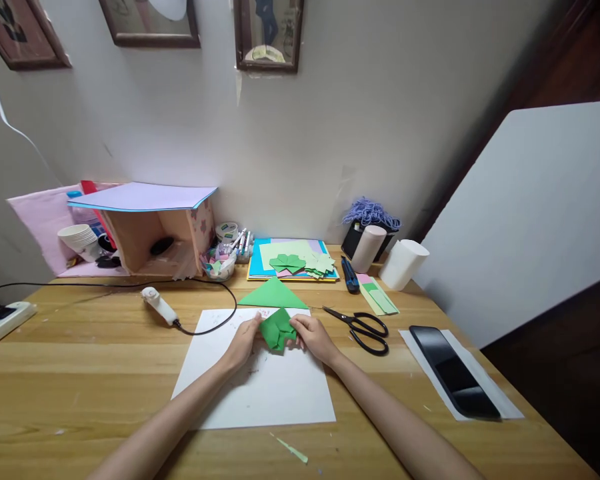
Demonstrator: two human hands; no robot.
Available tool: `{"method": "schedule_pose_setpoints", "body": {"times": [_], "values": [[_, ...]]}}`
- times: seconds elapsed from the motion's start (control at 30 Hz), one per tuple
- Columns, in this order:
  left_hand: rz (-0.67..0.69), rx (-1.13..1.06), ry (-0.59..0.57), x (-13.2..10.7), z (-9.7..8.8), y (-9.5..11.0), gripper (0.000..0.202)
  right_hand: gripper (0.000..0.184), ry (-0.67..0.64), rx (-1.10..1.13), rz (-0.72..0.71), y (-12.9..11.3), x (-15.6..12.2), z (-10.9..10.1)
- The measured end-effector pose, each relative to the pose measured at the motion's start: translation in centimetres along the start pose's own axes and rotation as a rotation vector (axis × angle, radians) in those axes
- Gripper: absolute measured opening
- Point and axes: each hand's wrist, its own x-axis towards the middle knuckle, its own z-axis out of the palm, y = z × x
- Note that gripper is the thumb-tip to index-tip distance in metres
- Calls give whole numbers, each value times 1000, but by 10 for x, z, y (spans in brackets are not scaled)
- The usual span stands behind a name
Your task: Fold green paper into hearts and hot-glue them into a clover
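Folded paper (278, 328) green; sheet (265, 401) white; yarn (371, 212) lavender; scissor handles (361, 326) black; box side (207, 233) peach, mauve-blotched.

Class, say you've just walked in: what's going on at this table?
A left hand and a right hand hold a folded green paper between them by its edges, over a white sheet. Just beyond lies a green paper triangle. Black-handled scissors lie off to the right, in neither hand.

Matt paper (276, 327), smooth wooden table (95, 380)
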Motion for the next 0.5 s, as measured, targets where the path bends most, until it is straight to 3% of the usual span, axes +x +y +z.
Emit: {"method": "schedule_pose_setpoints", "body": {"times": [0.07, 0.17, 0.23, 0.33, 0.5], "values": [[70, 124, 153, 14, -12, 2, 49, 38, 202, -6, -4, -1, 7, -17], [175, 522, 327, 46, -34, 4, 38, 43, 439, -21, 51, 1, 21, -52], [167, 714, 299, 67, -44, 5, 49, 48, 466, -72, 127, 5, 29, -73], [112, 837, 220, 84, -51, 3, 53, 50, 448, -171, 140, 12, 34, -93], [256, 897, 228, 82, -50, 1, 34, 39, 619, -410, 62, 11, 24, -98]]}}
